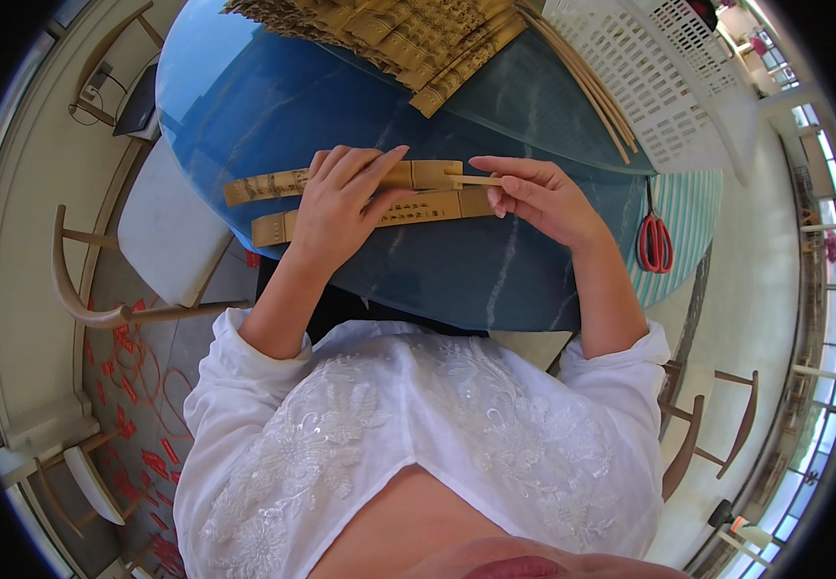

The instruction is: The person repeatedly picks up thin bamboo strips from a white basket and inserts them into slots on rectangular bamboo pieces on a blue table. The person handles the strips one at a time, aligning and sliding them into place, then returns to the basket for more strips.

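Note:
My left hand (345, 198) is closed over a golden-brown printed strip (268, 185), apparently cardboard or stiff paper, and steadies it just above the table. A slim tan stick-like piece (480, 180) juts from the strip's right end, pinched between the thumb and fingers of my right hand (545, 201). How far it reaches inside is hidden. Right below, a second golden-brown strip (423, 209) with dark printed characters lies nearly parallel, partly covered by my left hand and wrist.
A heap of similar golden strips (398, 39) covers the far side of the blue marbled table (456, 280). Several thin tan rods (587, 82) lie beside a white perforated plastic basket (669, 96). Red-handled scissors (655, 243) rest at the right edge. A wooden-armed chair (167, 227) stands left.

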Motion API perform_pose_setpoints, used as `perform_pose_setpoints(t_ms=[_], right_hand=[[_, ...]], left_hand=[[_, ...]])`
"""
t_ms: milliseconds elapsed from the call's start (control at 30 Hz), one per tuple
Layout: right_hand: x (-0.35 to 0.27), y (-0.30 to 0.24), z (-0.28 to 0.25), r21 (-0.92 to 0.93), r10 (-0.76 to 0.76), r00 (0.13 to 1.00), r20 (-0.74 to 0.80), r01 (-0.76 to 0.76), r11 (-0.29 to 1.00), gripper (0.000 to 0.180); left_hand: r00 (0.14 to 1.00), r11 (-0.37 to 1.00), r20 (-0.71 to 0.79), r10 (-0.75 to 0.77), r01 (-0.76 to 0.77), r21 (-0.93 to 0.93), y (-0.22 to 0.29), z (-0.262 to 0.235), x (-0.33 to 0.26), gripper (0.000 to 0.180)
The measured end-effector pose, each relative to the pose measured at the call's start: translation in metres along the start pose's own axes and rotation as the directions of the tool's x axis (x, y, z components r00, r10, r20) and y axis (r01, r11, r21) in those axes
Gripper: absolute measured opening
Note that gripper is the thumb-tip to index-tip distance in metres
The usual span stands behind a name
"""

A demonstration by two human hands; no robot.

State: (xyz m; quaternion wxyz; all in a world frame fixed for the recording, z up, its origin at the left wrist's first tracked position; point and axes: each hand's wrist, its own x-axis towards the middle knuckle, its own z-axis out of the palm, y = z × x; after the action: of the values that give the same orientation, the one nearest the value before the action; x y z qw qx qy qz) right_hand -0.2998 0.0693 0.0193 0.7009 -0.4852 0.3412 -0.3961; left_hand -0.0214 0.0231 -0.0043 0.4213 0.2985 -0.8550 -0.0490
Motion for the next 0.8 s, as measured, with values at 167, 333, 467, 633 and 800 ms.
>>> perform_pose_setpoints(t_ms=[167, 333, 467, 633, 800], right_hand=[[0.008, 0.005, 0.009, -0.176, 0.055, 0.997, 0.049, -0.045, 0.983, 0.041], [0.007, 0.006, 0.01, -0.2, 0.113, 0.993, 0.021, -0.106, 0.974, 0.034], [0.007, 0.007, 0.012, -0.212, 0.079, 0.997, -0.015, -0.08, 0.974, 0.026], [0.006, 0.007, 0.015, -0.231, 0.038, 0.998, -0.048, -0.048, 0.972, 0.022], [0.003, -0.005, 0.004, -0.306, -0.12, 0.973, -0.198, 0.055, 0.95, 0.019]], left_hand=[[0.994, 0.996, 0.059, 0.088, -0.088, -0.009, 0.006, 0.002, -0.001, 0.048], [0.989, 0.994, 0.093, 0.114, -0.113, -0.01, 0.01, 0.003, 0.001, 0.047], [0.986, 0.99, 0.085, 0.142, -0.143, 0.002, 0.01, 0.005, 0.001, 0.047], [0.985, 0.988, 0.088, 0.151, -0.154, 0.026, 0.01, 0.006, 0.001, 0.048], [0.991, 0.988, 0.063, 0.12, -0.125, 0.087, 0.011, 0.006, -0.001, 0.051]])
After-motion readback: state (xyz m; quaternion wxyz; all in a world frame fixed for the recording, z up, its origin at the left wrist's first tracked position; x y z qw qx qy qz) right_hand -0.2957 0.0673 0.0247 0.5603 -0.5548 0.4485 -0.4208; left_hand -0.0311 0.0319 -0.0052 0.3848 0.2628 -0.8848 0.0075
